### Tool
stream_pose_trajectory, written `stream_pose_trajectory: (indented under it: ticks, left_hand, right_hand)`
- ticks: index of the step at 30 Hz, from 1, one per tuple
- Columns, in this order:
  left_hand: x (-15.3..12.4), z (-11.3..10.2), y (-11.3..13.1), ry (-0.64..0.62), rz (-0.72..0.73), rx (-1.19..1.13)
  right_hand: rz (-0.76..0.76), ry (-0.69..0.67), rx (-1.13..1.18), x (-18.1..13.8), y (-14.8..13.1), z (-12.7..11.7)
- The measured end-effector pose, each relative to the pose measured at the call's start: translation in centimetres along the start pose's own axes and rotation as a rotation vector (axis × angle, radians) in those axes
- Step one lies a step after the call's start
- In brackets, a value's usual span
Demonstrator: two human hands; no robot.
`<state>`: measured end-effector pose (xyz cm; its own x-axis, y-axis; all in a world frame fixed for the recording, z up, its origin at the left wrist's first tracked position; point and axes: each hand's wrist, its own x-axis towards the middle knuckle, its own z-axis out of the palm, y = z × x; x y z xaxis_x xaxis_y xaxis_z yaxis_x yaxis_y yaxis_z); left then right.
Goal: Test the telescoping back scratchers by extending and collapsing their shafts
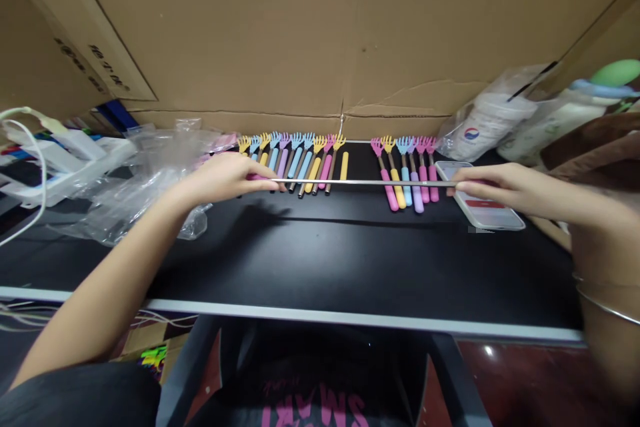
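A telescopic back scratcher [360,182], drawn out to a long thin metal rod, stretches level above the black table. My left hand [227,177] is closed round one end, where a bit of pink shows. Its other end sits in the closed fingers of my right hand [500,187], with pink there too. Most of both ends is hidden by my fingers. Behind the rod lies a row of short back scratchers [310,159] in blue, yellow, purple and pink. Another group of back scratchers [405,173] lies to the right, handles toward me.
Crumpled clear plastic bags [135,193] and a white power strip [65,163] with cables occupy the left side. A phone [493,213] lies under my right hand. Beyond it stand a bagged white cup [493,123] and a bottle [570,113]. Cardboard [280,27] walls the back.
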<state>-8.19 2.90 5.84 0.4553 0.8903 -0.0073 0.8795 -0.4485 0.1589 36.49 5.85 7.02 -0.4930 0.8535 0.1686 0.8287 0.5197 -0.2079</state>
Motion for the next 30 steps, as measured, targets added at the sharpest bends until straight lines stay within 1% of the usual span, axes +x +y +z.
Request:
stream_pose_trajectory:
  ticks: [2, 3, 5, 7, 13, 16, 23, 27, 30]
  left_hand:
    - [0.1, 0.6, 1.1, 0.086, -0.028, 0.039]
    - [0.1, 0.8, 1.4, 0.133, -0.044, 0.058]
    - [0.1, 1.1, 2.0, 0.219, -0.059, 0.092]
    - [0.2, 1.5, 2.6, 0.269, -0.039, 0.113]
    - [0.5, 2.9, 4.5, 0.307, 0.093, 0.136]
    - [0.5, 3.3, 4.9, 0.345, 0.144, 0.205]
    - [0.5, 4.0, 5.2, 0.567, 0.277, 0.294]
    - [0.3, 4.3, 5.6, 0.635, 0.254, 0.328]
    - [0.3, 4.5, 6.1, 0.651, 0.245, 0.357]
  right_hand:
    - [-0.049, -0.197, 0.048, 0.2, -0.3, 0.3]
    - [-0.061, -0.234, 0.056, 0.3, -0.4, 0.4]
    - [-0.061, -0.183, 0.036, 0.4, -0.5, 0.5]
    - [-0.066, -0.149, 0.009, 0.4, -1.0, 0.8]
    - [-0.170, -0.122, -0.055, 0.7, -4.5, 3.0]
    - [-0.149, -0.073, -0.070, 0.8, -5.9, 4.1]
    - [-0.144, -0.007, -0.080, 0.7, -6.9, 5.5]
    - [-0.155, 0.046, -0.122, 0.6, -7.2, 5.8]
    - [-0.160, 0.057, -0.127, 0.6, -7.4, 6.0]
